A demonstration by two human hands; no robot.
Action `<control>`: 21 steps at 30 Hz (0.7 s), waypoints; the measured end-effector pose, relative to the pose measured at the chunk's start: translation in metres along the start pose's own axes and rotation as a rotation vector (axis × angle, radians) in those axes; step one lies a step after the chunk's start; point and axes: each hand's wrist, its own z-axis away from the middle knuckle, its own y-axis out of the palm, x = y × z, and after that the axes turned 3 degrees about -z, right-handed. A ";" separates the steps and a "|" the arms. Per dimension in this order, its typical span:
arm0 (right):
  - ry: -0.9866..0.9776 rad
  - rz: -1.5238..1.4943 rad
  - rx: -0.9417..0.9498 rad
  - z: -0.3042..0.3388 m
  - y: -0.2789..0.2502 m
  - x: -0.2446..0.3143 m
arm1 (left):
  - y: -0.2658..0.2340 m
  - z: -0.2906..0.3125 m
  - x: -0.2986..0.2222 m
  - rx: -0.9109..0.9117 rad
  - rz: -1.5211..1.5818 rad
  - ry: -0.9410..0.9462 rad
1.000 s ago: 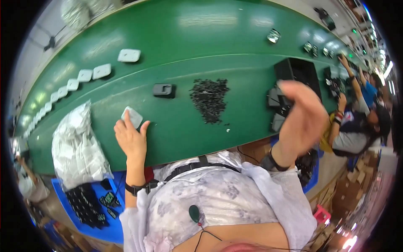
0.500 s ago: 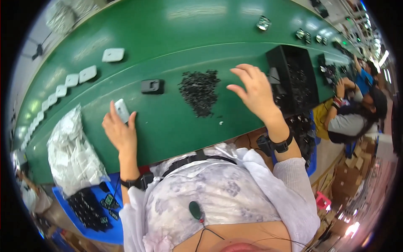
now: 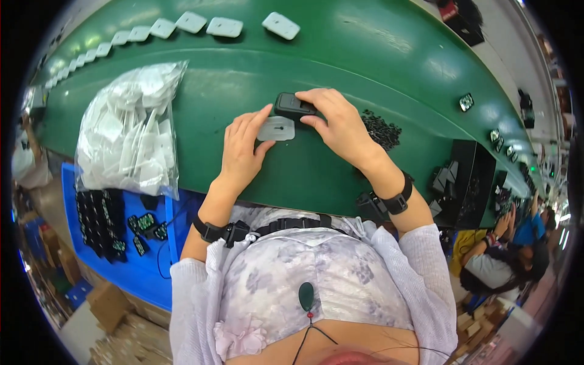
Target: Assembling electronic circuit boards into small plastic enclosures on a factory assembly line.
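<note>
My left hand (image 3: 243, 143) has its thumb and index finger round the left end of a small whitish translucent plastic plate (image 3: 280, 129) with rounded corners and a dark slot-like mark. Just beyond the plate lies a black rectangular block-like fixture (image 3: 289, 104) with a recess in its top. My right hand (image 3: 334, 118) grips the right end of that fixture, index finger on the far side and thumb on the near side. To the right, partly behind my right wrist, spreads a pile of small black parts (image 3: 380, 129).
White square cases (image 3: 224, 27) stand in a curved row along the far left. A clear bag of white plastic pieces (image 3: 128, 131) rests at the left table edge, above a blue bin (image 3: 121, 267) with circuit boards. A black box (image 3: 480, 176) holds parts at right; co-workers sit beyond.
The view has turned left. My right hand has come from beside the pile of black parts to the black fixture. My left hand and the plate are now closer to that fixture.
</note>
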 end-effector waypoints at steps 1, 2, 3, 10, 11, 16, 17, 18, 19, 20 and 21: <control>-0.046 -0.006 0.025 -0.001 0.002 0.006 | 0.000 0.001 0.003 -0.049 0.114 -0.029; -0.092 -0.013 0.050 -0.002 0.005 0.011 | 0.000 0.004 0.004 -0.100 0.227 -0.057; -0.110 0.011 0.070 -0.003 0.008 0.014 | -0.002 0.005 0.007 -0.121 0.275 -0.090; -0.132 0.065 0.205 -0.002 0.024 0.025 | -0.008 0.014 0.009 -0.087 0.229 -0.032; -0.135 0.081 0.199 -0.003 0.025 0.026 | -0.007 0.015 0.010 -0.060 0.168 -0.016; -0.139 0.170 0.178 -0.001 0.035 0.028 | -0.009 0.018 0.017 0.010 0.122 0.005; -0.171 0.206 0.152 0.001 0.039 0.026 | -0.010 0.020 0.016 0.017 0.101 0.005; -0.207 0.242 0.126 0.002 0.041 0.024 | -0.010 0.020 0.016 0.020 0.079 0.003; -0.200 0.240 0.131 0.002 0.041 0.023 | -0.012 0.018 0.016 0.026 0.084 -0.001; -0.186 0.234 0.118 0.001 0.040 0.023 | -0.013 0.014 0.016 0.042 0.023 0.024; -0.165 0.229 0.101 0.002 0.039 0.024 | -0.015 0.014 0.014 0.062 -0.037 0.054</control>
